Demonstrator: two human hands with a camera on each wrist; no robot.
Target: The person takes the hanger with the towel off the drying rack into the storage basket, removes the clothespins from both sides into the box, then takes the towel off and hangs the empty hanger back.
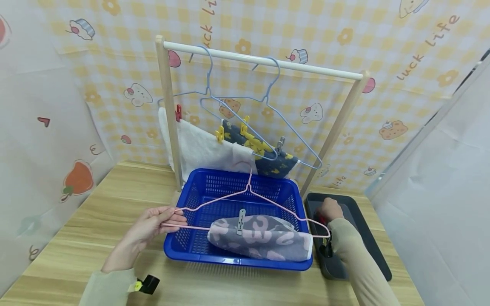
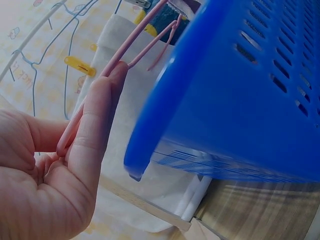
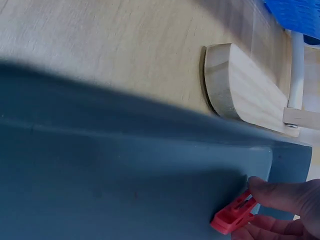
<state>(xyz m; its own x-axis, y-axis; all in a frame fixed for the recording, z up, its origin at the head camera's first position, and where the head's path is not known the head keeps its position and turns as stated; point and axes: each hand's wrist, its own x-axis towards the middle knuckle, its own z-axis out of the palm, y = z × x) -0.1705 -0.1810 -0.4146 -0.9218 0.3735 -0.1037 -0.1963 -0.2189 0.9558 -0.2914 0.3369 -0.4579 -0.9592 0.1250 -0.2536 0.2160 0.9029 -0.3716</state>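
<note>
My left hand point(image 1: 153, 223) holds the left end of a pink hanger point(image 2: 132, 39), its bars between thumb and fingers, over the left rim of the blue basket point(image 1: 237, 258). A grey cloth with pink letters point(image 1: 260, 242) hangs folded over the hanger's lower bar, above the basket's front. One grey clothespin point(image 1: 240, 223) clips the cloth left of its middle. My right hand point(image 1: 330, 209) is down in the dark grey tray point(image 1: 363, 221) at the right. There it pinches a red clothespin point(image 3: 232, 217) between thumb and fingers, seen in the right wrist view.
Behind the basket stands a rack with a white rail point(image 1: 237, 55) and wooden posts. Two blue hangers hang there, with a white towel point(image 1: 203, 146) and a dark cloth with yellow figures point(image 1: 273, 166) clipped on. The rack's wooden foot point(image 3: 255, 87) lies beside the tray.
</note>
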